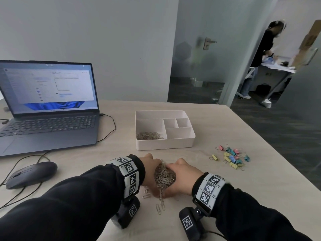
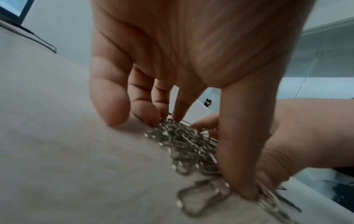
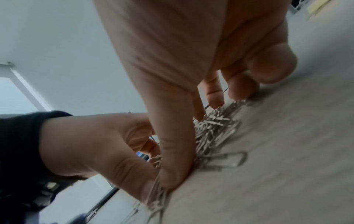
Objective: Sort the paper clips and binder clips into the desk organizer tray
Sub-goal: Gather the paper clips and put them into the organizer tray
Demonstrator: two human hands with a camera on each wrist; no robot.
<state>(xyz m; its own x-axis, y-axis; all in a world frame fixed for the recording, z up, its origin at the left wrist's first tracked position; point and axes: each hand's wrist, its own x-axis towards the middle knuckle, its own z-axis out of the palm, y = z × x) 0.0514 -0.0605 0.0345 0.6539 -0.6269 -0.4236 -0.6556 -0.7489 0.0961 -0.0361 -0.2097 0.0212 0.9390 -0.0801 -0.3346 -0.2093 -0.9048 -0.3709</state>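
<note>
A heap of silver paper clips (image 1: pixel 164 176) lies on the desk in front of me, between both hands. My left hand (image 1: pixel 149 173) cups its left side and my right hand (image 1: pixel 180 178) cups its right side, fingers curled round the pile (image 2: pixel 184 142) (image 3: pixel 212 128). A few loose clips (image 1: pixel 160 206) lie just below the hands. The white organizer tray (image 1: pixel 165 146) stands beyond, with paper clips (image 1: pixel 150 136) in its large left compartment; the other compartments look bare. Pastel binder clips (image 1: pixel 231 158) lie scattered to the right.
An open laptop (image 1: pixel 48 126) sits at the back left, with a dark mouse (image 1: pixel 32 173) and cables in front of it. The desk's right edge (image 1: pixel 271 146) runs diagonally past the binder clips. A person stands in the far room.
</note>
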